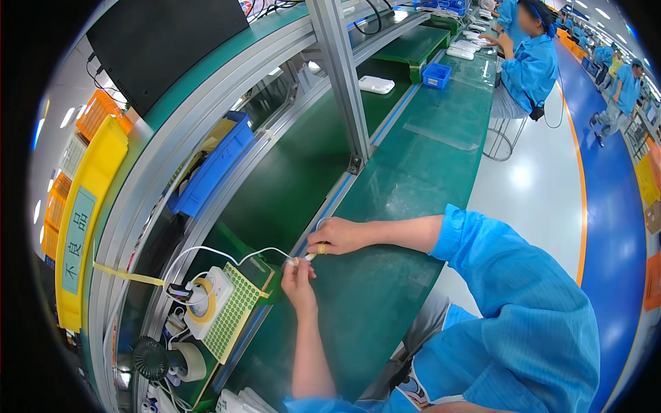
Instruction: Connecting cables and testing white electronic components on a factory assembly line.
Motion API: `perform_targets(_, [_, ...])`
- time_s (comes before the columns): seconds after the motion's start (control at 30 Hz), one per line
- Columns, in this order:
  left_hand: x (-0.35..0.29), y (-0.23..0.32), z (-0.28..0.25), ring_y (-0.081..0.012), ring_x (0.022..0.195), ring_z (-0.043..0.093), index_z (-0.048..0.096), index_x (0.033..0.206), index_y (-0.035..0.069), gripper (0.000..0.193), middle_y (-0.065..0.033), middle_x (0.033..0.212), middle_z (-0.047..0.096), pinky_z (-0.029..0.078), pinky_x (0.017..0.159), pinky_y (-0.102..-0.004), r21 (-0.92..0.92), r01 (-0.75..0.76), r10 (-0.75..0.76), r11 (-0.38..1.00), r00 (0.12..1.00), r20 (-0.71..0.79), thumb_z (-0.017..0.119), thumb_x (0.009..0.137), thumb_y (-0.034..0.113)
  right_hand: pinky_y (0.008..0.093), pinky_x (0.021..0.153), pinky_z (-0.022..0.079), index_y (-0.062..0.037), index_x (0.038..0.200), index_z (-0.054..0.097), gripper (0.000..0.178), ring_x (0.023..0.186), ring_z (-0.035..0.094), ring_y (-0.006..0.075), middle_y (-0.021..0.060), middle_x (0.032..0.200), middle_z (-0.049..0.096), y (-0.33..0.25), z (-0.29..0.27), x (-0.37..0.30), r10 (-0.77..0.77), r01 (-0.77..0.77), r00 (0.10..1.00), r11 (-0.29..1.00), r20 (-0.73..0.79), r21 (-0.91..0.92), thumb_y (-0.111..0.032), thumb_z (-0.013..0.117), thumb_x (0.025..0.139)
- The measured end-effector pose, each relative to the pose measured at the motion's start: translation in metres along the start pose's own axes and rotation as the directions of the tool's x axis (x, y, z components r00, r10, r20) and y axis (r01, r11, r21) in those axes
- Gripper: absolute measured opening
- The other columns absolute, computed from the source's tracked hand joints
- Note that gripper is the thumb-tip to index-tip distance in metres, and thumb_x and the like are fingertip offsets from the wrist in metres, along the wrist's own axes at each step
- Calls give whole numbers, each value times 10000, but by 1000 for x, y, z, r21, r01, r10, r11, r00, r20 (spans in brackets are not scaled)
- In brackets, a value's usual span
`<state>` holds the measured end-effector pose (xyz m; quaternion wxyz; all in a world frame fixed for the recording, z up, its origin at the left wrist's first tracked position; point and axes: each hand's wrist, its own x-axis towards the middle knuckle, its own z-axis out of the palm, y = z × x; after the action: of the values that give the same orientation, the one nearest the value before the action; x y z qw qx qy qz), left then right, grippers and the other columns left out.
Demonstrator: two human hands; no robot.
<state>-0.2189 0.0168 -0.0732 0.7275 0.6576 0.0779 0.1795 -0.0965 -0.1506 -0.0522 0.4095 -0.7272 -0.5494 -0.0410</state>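
Above the green work mat (385, 199), my two hands meet with fingertips nearly touching. A thin white cable (206, 248) runs from the black plug-in device by the power strip to my left hand (300, 283), which pinches it near a small whitish end. My right hand (339, 236) is closed in a pinch beside it, and a white strand curves up behind its fingers. A yellow band (321, 249) wraps one right fingertip. The small piece between the hands is mostly hidden by my fingers.
At left are a white power strip (219, 289), a sheet of green round stickers (242, 310), a small black fan (150, 358) and a tape roll (193, 361). A blue bin (213, 165) leans behind a metal post (341, 82). Farther along, a co-worker (530, 69) sits by white devices (461, 48).
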Motion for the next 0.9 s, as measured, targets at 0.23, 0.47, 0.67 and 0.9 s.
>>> perform_targets(0.23, [-1, 8, -1, -65, 658, 489, 635, 862, 48, 307, 6, 740, 547, 388, 594, -218, 91, 20, -26, 996, 997, 72, 554, 1071, 258, 440, 574, 457, -61, 895, 606, 216, 644, 606, 360, 145, 694, 592, -7, 1, 4, -35, 37, 997, 999, -70, 29, -246, 644, 1001])
perform_targets(0.47, [2, 8, -4, -82, 655, 494, 663, 845, 29, 357, -1, 732, 572, 370, 616, -235, -37, 74, -71, 997, 995, 75, 557, 1060, 294, 448, 593, 467, -38, 890, 619, 333, 650, 611, 364, 156, 691, 590, -6, -1, 2, 47, -43, 999, 983, -18, 176, -326, 565, 1048])
perform_targets(0.67, [1, 11, -5, -94, 686, 518, 668, 835, 19, 375, -16, 741, 593, 387, 646, -251, -104, 76, -72, 992, 997, 35, 552, 1056, 299, 455, 643, 484, -14, 866, 626, 461, 699, 624, 372, 154, 711, 617, -6, 3, 1, -7, -6, 999, 951, 43, 310, -396, 475, 1077])
perform_targets(0.9, [3, 8, -10, -92, 663, 522, 654, 810, 19, 343, -20, 726, 598, 387, 609, -247, -70, 65, -57, 995, 992, 115, 566, 1025, 271, 432, 619, 468, -27, 878, 634, 336, 683, 630, 351, 141, 721, 637, -3, 1, 2, -30, 10, 996, 977, 88, 212, -314, 572, 1041])
